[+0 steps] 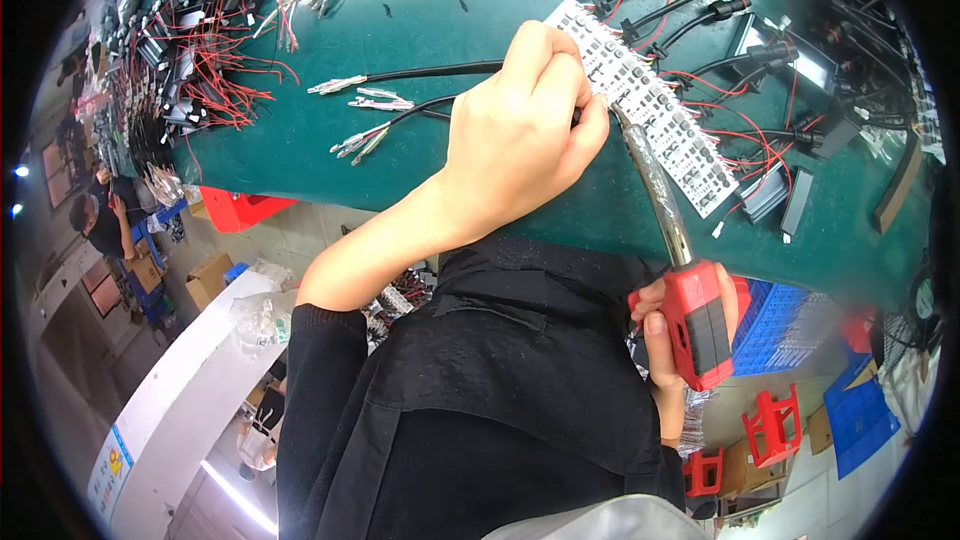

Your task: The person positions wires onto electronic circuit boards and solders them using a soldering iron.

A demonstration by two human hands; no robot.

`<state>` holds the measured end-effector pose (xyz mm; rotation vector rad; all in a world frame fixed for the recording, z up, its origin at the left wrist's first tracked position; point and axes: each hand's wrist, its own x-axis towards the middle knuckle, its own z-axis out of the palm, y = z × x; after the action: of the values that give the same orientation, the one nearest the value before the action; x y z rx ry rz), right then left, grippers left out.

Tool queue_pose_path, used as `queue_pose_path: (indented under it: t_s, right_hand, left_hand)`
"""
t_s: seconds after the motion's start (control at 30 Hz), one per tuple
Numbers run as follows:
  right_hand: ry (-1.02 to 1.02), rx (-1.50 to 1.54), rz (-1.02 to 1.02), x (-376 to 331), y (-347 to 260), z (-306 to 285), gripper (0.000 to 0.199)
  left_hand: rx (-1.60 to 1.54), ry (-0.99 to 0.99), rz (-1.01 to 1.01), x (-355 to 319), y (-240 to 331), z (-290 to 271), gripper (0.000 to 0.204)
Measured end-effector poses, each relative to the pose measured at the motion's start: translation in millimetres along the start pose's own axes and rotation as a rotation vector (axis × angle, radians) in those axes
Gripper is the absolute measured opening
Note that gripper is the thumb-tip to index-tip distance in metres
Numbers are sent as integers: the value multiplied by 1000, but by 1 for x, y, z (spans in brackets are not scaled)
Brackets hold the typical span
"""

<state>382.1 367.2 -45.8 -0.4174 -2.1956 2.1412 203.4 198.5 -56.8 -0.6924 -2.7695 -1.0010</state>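
My left hand is closed in a pinch at the left edge of a white circuit board panel, which carries rows of small dark parts. Between its fingers a dark cable end barely shows. Black cables with stripped, thin wire ends run out to the left from behind this hand. My right hand is wrapped around the red and black handle of a soldering gun. The gun's metal barrel slants up and to the left, its tip beside my left fingertips at the panel. Fingers hide the exact contact point.
Bundles of red and black wires with small parts pile up at the far left of the green tabletop. Black connector cables and small panels in dark frames lie on the right. Red stools and blue crates stand below the table.
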Motion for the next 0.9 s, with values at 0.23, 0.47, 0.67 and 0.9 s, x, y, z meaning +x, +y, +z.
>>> queue_pose_path:
  t_s: [0.23,0.47,0.67,0.9]
  right_hand:
    - [-51,144,-152,12,-6,-3,65]
    - [322,350,-83,32,-12,5,51]
    - [354,491,-58,35,-11,8,66]
    - [284,538,-36,33,-10,5,73]
  left_hand:
    - [1,12,15,-1,1,0,15]
    - [-4,76,125,1,-6,4,15]
    - [6,50,112,1,-4,1,14]
    - [-125,-60,-23,0,3,-11,14]
